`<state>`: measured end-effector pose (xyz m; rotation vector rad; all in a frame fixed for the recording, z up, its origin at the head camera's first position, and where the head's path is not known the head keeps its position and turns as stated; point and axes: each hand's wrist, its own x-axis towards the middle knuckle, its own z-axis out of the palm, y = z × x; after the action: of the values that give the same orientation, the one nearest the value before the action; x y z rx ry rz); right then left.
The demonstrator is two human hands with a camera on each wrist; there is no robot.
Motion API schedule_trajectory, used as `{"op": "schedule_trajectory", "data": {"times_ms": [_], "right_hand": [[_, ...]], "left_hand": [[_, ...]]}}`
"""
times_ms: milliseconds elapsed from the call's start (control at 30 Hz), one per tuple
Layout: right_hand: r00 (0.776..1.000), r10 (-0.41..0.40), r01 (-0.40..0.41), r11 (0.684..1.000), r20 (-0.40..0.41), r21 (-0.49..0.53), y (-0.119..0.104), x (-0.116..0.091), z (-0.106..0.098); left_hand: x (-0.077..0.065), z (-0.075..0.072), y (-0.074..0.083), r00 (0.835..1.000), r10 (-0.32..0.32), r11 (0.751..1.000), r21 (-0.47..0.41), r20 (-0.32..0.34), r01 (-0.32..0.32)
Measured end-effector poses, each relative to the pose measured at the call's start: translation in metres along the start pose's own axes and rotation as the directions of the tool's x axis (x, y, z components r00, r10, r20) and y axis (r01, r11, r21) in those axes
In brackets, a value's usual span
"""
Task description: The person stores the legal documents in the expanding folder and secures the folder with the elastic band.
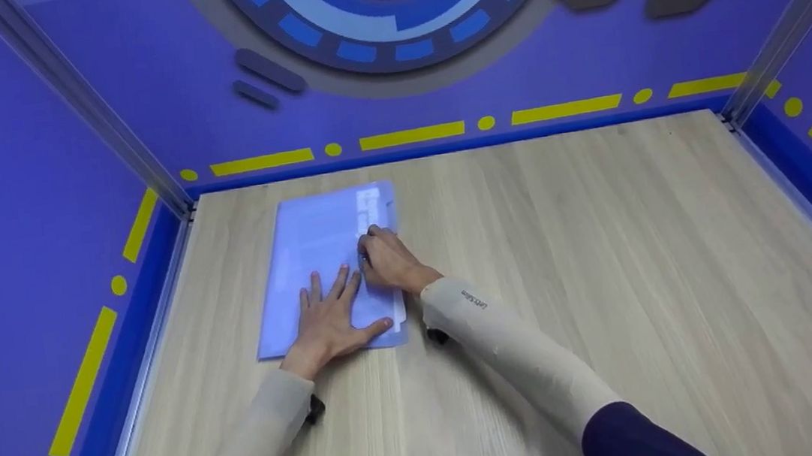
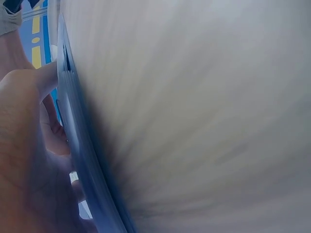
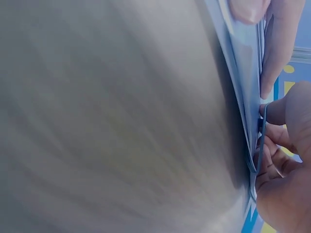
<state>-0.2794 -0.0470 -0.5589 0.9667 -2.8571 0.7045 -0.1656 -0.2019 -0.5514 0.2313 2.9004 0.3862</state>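
A translucent blue plastic document folder [image 1: 308,231] lies on the left part of the wooden table. Its stacked layers [image 2: 90,145] show edge-on in the left wrist view. My left hand [image 1: 329,325] rests on the lower part of the folder, fingers spread and thumb towards its right edge. Close beside it, my right hand [image 1: 385,259] is over the folder's right side with curled fingers. In the right wrist view, these fingers pinch a thin bowed edge of the folder's cover [image 3: 263,141], lifted a little from the layers beneath. A small dark piece shows next to that edge.
The wooden tabletop [image 1: 566,241] extends to the right of the folder. Blue panels with yellow markings enclose it at the back [image 1: 438,104], left [image 1: 39,259] and right, with metal posts [image 1: 83,103] at the corners.
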Motion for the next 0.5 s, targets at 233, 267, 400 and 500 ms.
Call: {"op": "schedule_trajectory", "data": {"times_ms": [233,267,400,500], "right_hand": [[0.999,-0.036,0.037,0.996,0.012,-0.084,-0.0022,-0.0004,0.0005],[0.999,-0.040,0.041,0.994,0.013,-0.100,-0.0030,-0.0004,0.0004],[0.999,-0.045,0.047,0.991,0.015,-0.128,-0.0046,0.0000,-0.0014],[0.999,-0.033,0.035,0.994,0.026,-0.100,-0.0038,0.0011,-0.0048]], "left_hand": [[0.0002,0.0010,0.0001,1.000,0.023,1.000,0.010,-0.012,-0.023],[0.0000,0.0012,0.0000,1.000,0.025,1.000,0.012,-0.016,-0.025],[-0.0008,0.0005,0.0003,0.999,0.020,1.000,0.009,-0.028,-0.020],[-0.0008,-0.0012,0.0010,0.999,0.018,1.000,0.003,-0.032,-0.018]]}}
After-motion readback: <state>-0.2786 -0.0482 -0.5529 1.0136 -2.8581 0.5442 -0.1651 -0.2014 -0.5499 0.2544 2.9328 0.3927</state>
